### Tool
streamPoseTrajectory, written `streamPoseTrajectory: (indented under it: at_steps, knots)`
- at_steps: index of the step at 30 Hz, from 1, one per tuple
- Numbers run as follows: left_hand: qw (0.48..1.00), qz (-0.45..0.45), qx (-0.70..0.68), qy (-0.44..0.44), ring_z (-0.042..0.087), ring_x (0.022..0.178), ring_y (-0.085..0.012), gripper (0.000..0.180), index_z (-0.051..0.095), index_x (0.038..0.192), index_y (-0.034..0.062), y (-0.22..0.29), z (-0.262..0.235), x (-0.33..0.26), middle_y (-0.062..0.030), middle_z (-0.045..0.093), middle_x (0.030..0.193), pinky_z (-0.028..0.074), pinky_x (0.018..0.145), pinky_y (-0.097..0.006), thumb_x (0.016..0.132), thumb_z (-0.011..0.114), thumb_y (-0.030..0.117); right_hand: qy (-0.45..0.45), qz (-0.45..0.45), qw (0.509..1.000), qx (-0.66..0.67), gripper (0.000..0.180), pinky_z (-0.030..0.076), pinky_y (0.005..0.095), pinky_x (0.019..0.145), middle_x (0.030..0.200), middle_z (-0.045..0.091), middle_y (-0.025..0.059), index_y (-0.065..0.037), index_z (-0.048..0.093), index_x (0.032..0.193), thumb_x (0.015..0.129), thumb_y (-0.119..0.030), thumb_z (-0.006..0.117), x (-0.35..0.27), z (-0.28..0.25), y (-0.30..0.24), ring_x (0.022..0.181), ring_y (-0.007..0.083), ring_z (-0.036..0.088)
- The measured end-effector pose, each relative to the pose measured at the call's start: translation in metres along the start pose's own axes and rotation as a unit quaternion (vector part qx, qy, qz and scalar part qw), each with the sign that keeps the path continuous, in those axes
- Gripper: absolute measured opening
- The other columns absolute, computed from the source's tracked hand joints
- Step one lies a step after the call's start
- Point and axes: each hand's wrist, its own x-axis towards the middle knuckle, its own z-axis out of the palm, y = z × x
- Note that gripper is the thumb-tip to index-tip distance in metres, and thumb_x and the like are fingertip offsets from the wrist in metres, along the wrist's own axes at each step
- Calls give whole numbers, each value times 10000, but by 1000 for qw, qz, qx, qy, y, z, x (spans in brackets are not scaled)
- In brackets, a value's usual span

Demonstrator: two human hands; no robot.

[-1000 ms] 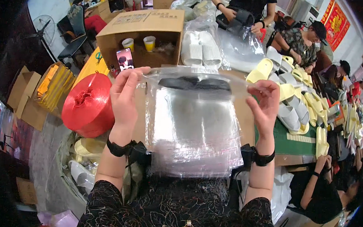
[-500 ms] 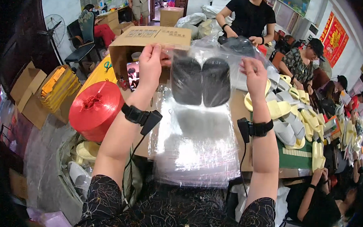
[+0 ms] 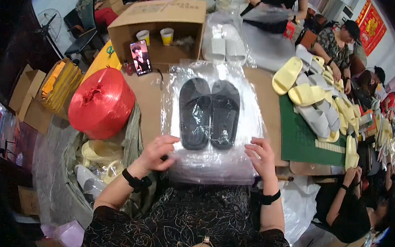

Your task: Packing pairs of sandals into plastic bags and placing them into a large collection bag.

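Observation:
A pair of black slide slippers (image 3: 195, 116) lies side by side in a clear plastic bag (image 3: 173, 72), flat on a stack of clear plastic bags (image 3: 212, 172) in front of me. My left hand (image 3: 158, 153) hovers at the stack's left edge, beside the slippers' near end, fingers apart and holding nothing. On the opposite side, my right hand (image 3: 259, 158) is by the stack's right edge, its fingers spread and free of any object. Farther back, a pair of white ribbed slippers (image 3: 224, 49) sits in clear plastic.
An open cardboard box (image 3: 159, 14) stands at the back left, with a lit phone (image 3: 140, 58) leaning against it. A red twine roll (image 3: 101, 102) is at my left. Yellow and grey slippers (image 3: 308, 94) are heaped on the right by a green mat (image 3: 296, 143). Other people work beyond.
The bagged black slippers came down from raised hands onto the stack. Both hands let go of the bag and moved toward me. The head view tilted downward.

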Motion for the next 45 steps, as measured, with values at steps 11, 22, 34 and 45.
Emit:
streamPoseTrajectory:
  at_steps: [11,22,34,45]
  knots:
    - [988,-36,148,-33,531,1201,-273,241,716,975,140,13,38,-6,0,645,1264,459,960,-384,743,769,108,-49,-99,982,-150,265,439,367,835,1188,669,-47,-208,750,940,678,-173,779,-12,-9,-19,909,243,505]
    - [934,-332,-121,56,615,845,-176,177,645,719,14,0,54,4,-68,729,833,484,749,-317,881,632,85,22,134,987,-91,136,443,383,623,664,630,81,-92,729,788,831,-219,706,22,19,9,667,273,582]
    - [846,-521,-101,61,542,691,-122,390,561,1078,20,-19,60,10,-30,567,811,464,631,-297,799,769,197,-26,262,945,-194,372,501,479,644,698,660,136,-106,563,1050,781,-307,725,31,44,9,703,347,663]
    - [773,-580,-237,-103,559,698,-79,460,628,1121,-28,-31,42,50,-24,648,859,451,609,-254,815,783,279,-17,247,936,-249,356,488,477,635,711,639,131,-109,584,1071,799,-303,708,31,48,0,692,332,642]
